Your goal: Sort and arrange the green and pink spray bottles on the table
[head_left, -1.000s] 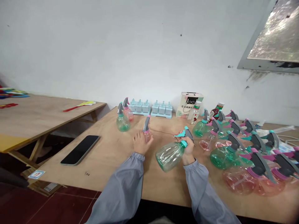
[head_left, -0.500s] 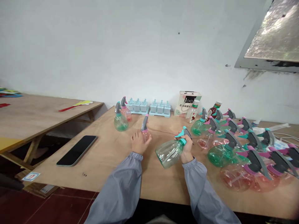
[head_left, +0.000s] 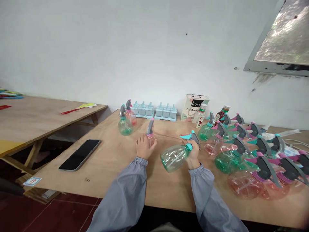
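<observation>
My left hand (head_left: 143, 147) is wrapped round a small pink spray bottle (head_left: 150, 131) that stands upright on the wooden table (head_left: 116, 161). My right hand (head_left: 193, 157) grips the neck of a clear green spray bottle (head_left: 174, 156), which is tipped on its side above the table with its teal and grey trigger head (head_left: 190, 137) pointing away. Both arms wear grey sleeves.
Several green and pink spray bottles (head_left: 243, 154) lie in rows at the right. Two more bottles (head_left: 126, 120) stand at the back left, by blue ice-pop moulds (head_left: 155, 111) and a carton (head_left: 195, 107). A black phone (head_left: 79, 154) lies at the left. A second table (head_left: 36, 119) is further left.
The green bottle in my right hand has tipped slightly flatter and shifted a little. My left hand has stayed on the pink bottle.
</observation>
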`<state>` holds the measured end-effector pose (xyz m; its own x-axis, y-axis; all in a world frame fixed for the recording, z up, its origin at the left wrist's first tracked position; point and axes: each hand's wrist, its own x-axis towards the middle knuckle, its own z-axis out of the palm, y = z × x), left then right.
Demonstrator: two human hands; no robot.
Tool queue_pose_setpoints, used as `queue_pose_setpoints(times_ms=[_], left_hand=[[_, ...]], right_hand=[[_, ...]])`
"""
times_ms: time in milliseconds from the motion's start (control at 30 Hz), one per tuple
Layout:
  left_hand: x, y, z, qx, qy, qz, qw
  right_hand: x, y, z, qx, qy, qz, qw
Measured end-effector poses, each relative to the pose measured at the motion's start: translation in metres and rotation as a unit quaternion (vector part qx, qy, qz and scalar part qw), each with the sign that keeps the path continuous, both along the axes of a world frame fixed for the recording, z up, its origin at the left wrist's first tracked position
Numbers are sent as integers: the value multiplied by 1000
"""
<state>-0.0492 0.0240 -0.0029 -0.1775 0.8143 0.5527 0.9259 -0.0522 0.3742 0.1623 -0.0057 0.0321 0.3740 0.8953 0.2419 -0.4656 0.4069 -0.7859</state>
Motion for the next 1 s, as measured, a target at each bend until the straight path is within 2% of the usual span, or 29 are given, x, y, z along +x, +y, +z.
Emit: queue_pose_setpoints(times_ms=[167, 300, 400, 500, 600, 800, 1000], left_hand=[[0, 1, -1, 3, -5, -2, 1000], [-1, 0, 0, -3, -4, -3, 1000], [-1, 0, 2, -10, -4, -8, 1000], [-2, 0, 1, -4, -6, -10, 1000], [-2, 1, 0, 1, -4, -12, 1000], [-2, -1, 2, -8, -10, -13, 1000], [-2, -3, 5, -14, -10, -12, 1000]], right_hand=[[-4, -5, 3, 12, -31, -30, 999], [7, -10, 8, 33, -92, -96, 991], [20, -12, 13, 45, -185, -160, 969], [32, -11, 14, 52, -277, -224, 933], [40, -4, 10, 27, -318, -260, 911], [41, 14, -5, -3, -331, -289, 898], [47, 4, -45, 1, -360, -311, 880]])
